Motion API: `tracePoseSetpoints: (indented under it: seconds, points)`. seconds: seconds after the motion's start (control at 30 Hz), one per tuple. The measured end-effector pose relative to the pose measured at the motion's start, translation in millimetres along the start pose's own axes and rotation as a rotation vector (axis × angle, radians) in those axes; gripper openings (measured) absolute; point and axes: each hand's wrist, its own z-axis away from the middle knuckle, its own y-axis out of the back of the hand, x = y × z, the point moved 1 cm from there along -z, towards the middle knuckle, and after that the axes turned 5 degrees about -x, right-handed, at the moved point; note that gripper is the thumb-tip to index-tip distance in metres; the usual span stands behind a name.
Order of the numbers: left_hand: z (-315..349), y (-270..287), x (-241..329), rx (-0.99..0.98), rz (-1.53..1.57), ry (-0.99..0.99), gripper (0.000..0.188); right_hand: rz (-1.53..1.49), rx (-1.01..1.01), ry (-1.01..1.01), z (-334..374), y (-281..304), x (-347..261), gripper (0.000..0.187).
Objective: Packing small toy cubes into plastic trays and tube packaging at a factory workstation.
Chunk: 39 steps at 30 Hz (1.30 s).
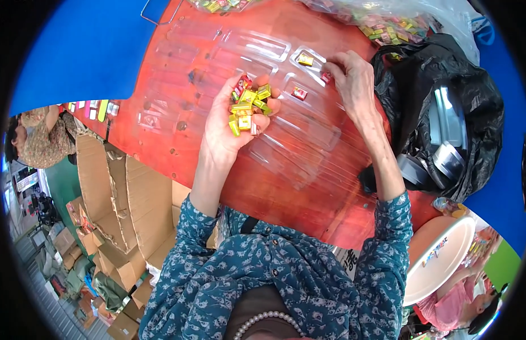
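My left hand (222,122) is palm up with its fingers curled around a pile of small wrapped pieces (247,103), mostly yellow with some red; they look like candies. My right hand (353,79) pinches a small red wrapped piece (326,77) between thumb and fingertips, over the edge of a clear plastic tray (300,116). Inside the tray's compartments lie a yellow piece (305,59) and a red and white piece (298,93). More clear trays (249,48) spread across the red table, partly beneath and beyond my left hand.
A black plastic bag (473,107) holding clear plastic pieces stands right of my right forearm. Clear bags (396,31) of small colourful pieces lie at the far edge. Cardboard boxes (152,209) are at lower left, a white basin (438,277) at lower right. Other people sit on both sides.
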Motion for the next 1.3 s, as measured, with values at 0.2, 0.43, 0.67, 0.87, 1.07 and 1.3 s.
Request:
tracePoseSetpoints:
  seconds: [0.2,0.43,0.67,0.87,1.07,1.3]
  points:
    - [-11,-8,-2,-0.001,-0.053,-0.016,0.044,0.125,-0.069,0.234,-28,-10,-5,0.020]
    - [-9,-6,1,0.010,-0.074,-0.026,0.044,0.253,-0.160,0.327,-32,-8,-13,0.019]
    - [-9,-10,0,0.019,-0.065,-0.046,0.042,0.409,-0.170,0.540,-33,24,-15,0.013]
    - [-14,-12,-2,0.025,-0.073,-0.039,0.041,0.254,-0.277,0.570,-32,28,-6,0.016]
    - [-18,-13,-3,0.020,-0.087,-0.034,0.042,0.103,-0.236,0.285,-29,30,9,0.014]
    - [-26,-19,-11,0.036,-0.128,-0.020,0.045,-0.292,-0.169,0.206,-21,36,-33,0.014]
